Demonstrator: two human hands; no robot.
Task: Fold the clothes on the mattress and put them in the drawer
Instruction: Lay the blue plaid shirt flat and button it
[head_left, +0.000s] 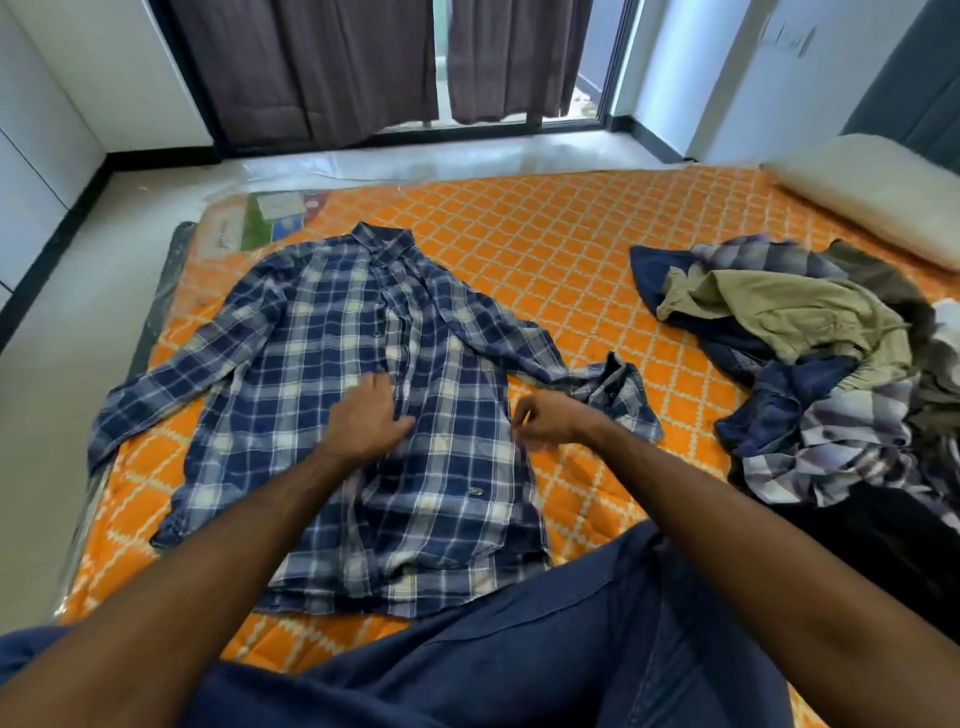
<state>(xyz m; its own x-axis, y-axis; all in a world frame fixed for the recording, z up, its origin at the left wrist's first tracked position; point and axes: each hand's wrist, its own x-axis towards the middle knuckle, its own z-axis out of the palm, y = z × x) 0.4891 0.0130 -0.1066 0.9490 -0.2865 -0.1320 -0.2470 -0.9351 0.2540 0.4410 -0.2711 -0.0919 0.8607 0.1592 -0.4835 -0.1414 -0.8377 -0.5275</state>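
A long-sleeved shirt of blue and white checked cotton (332, 395) lies front-up and spread flat on the near left part of the orange patterned mattress (561, 249), collar to the far side. The left hand (366, 415) rests flat on the button line at the middle of the shirt, with its fingers spread. The right hand (545, 421) is at the right edge of the shirt body with fingers curled; it seems to pinch the cloth there, but I cannot tell for sure. The right sleeve is crumpled just beside this hand. A pile of unfolded mixed clothes (810, 374) waits at the right, near a cream pillow (872, 192).

I judge the step is smoothing before the first fold. The next move calls for straightening the crumpled sleeve, then folding it inward. No drawer is visible.
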